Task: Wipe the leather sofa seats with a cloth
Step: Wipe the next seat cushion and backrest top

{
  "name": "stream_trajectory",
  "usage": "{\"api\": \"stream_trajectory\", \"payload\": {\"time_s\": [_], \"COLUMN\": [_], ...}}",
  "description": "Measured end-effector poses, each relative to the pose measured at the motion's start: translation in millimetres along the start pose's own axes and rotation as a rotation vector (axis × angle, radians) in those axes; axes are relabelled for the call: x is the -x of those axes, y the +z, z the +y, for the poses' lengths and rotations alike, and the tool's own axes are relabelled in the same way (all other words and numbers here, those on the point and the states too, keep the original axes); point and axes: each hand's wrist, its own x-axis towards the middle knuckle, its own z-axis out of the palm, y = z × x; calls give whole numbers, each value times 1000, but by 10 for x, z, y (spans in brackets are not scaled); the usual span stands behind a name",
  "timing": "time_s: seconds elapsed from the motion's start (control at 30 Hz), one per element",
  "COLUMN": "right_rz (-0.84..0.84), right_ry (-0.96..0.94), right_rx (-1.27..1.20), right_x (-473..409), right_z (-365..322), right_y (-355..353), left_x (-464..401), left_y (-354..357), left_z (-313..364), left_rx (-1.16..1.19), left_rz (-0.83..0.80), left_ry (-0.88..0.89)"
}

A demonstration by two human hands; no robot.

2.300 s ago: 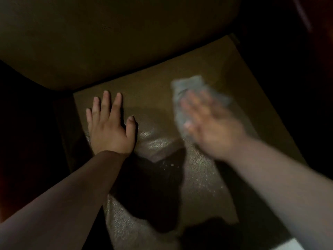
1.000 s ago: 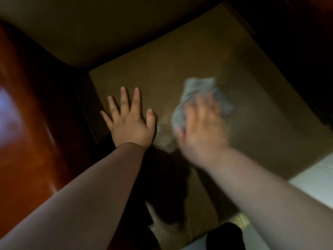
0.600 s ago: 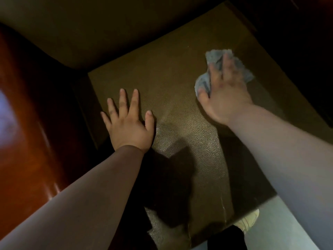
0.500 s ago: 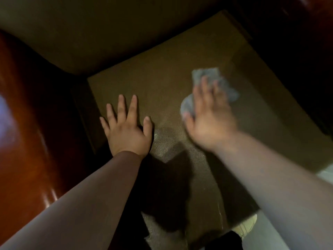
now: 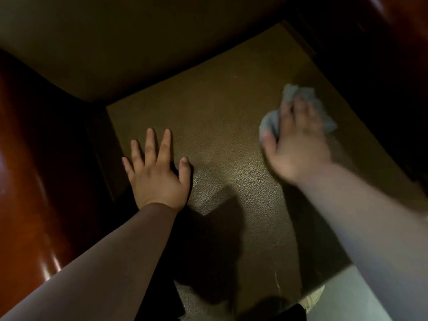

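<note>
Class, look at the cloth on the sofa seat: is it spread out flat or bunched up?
Bunched up. The cloth shows as a crumpled lump around the fingers of the right hand pressing it; motion blur hides finer folds.

I see my left hand (image 5: 157,174) flat on the leather seat (image 5: 222,126), fingers spread, while my blurred right hand (image 5: 297,147) presses the grey cloth (image 5: 268,121) near the right edge.

Crumpled grey cloth (image 5: 298,98) lies on pebbled brown leather seat (image 5: 220,126).
</note>
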Motion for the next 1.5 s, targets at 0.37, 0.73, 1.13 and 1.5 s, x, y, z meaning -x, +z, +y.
{"api": "stream_trajectory", "payload": {"time_s": [0.37, 0.73, 1.13, 1.5], "right_rz": [-14, -36, 54, 36], "right_ry": [42, -458, -223, 375], "right_rx": [-113, -2, -103, -166], "right_x": [-370, 1210, 1745, 1614], "right_z": [930, 55, -708, 315], "right_y": [-83, 217, 475, 300], "left_x": [16, 27, 27, 89], "left_y": [28, 25, -31, -167], "left_z": [-4, -13, 2, 96], "left_rx": [-1, -5, 4, -114], "left_rz": [29, 37, 16, -149], "left_ry": [8, 25, 54, 206]}}
